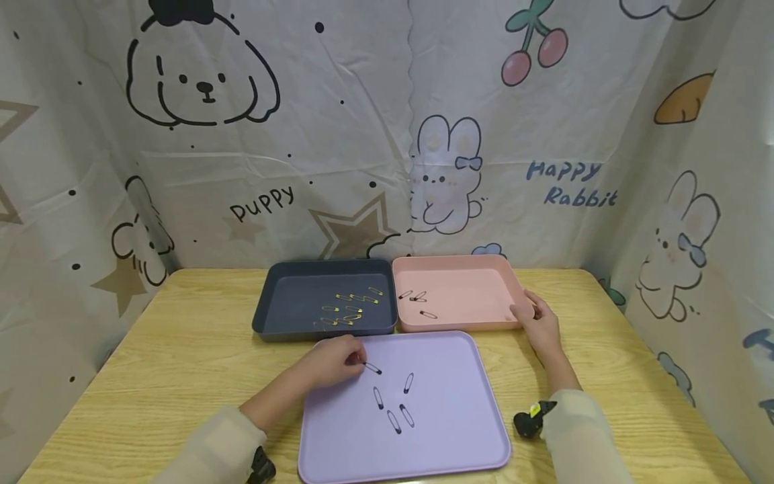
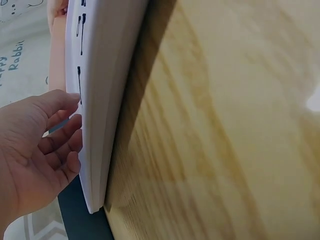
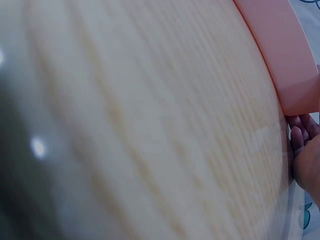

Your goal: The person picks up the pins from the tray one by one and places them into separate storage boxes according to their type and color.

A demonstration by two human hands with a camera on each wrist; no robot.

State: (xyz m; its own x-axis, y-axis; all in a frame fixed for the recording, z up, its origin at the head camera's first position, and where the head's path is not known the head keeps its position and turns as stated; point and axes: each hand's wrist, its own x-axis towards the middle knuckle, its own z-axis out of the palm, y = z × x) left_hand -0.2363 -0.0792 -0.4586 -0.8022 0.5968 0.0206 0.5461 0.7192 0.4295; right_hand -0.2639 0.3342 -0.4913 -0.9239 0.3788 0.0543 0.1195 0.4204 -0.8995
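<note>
My left hand (image 1: 335, 359) is over the far left part of the lilac tray (image 1: 447, 444). Thumb and fingertips meet at one end of a black safety pin (image 1: 373, 368) and pinch it; its other end points right. In the left wrist view this pin (image 2: 79, 82) stretches away from the thumb tip, the other fingers loosely curled. Several more black safety pins (image 1: 394, 422) lie mid-tray. With my right hand (image 1: 542, 327) I grip the near right corner of the pink tray (image 1: 459, 269), thumb on the rim. Several black safety pins (image 1: 428, 314) lie in it.
Left of the pink tray stands a dark blue-grey tray (image 1: 290, 289) with several yellow safety pins (image 1: 353, 309). All three trays stand close together on the wood-grain table (image 1: 199, 323). A printed curtain (image 1: 351, 148) hangs behind and at both sides.
</note>
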